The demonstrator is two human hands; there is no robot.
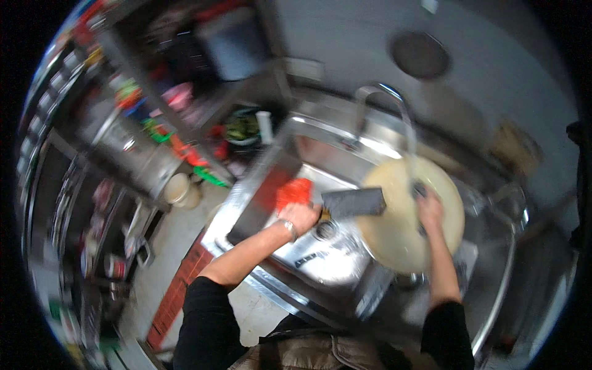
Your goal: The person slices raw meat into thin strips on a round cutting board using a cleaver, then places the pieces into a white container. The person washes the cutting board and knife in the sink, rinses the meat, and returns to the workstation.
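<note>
My left hand (300,218) grips the handle of a cleaver (354,202), its broad dark blade pointing right above the stainless steel sink (333,268). Just beyond those knuckles is a bright red item (294,194), perhaps a plastic bag; whether it touches the hand cannot be told. My right hand (430,210) is closed at the middle of a large round cream-coloured board or lid (386,231). Dark parts show at both ends of that hand, seemingly a handle. The disc lies over the right side of the sink, partly behind the cleaver's tip. Motion blurs the view.
A curved metal faucet (391,90) rises behind the sink, its spout above the disc. The drain (325,230) lies under my left wrist. Left stand a pale bucket (182,190), metal shelving (152,88) and a bowl of greens (243,127). A metal pipe (504,277) curves at right.
</note>
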